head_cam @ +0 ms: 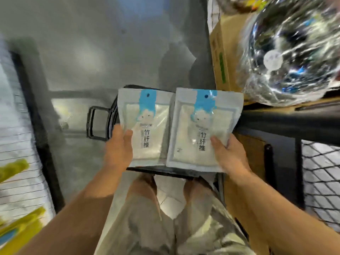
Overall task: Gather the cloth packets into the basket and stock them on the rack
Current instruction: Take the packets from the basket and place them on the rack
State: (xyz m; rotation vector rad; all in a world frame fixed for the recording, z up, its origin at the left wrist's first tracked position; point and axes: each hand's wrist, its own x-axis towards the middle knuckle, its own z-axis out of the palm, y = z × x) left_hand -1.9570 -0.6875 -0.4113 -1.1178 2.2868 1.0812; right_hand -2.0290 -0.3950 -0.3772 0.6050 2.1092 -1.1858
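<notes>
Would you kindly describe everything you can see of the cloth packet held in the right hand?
The right packet is a flat, glossy, pale grey pouch with a clear window showing white cloth, a blue header strip with a dark hang hole, and three dark vertical characters. It faces the camera above the black basket, its left edge seemingly overlapping the left packet. The right hand pinches its lower right corner, thumb on the front.
</notes>
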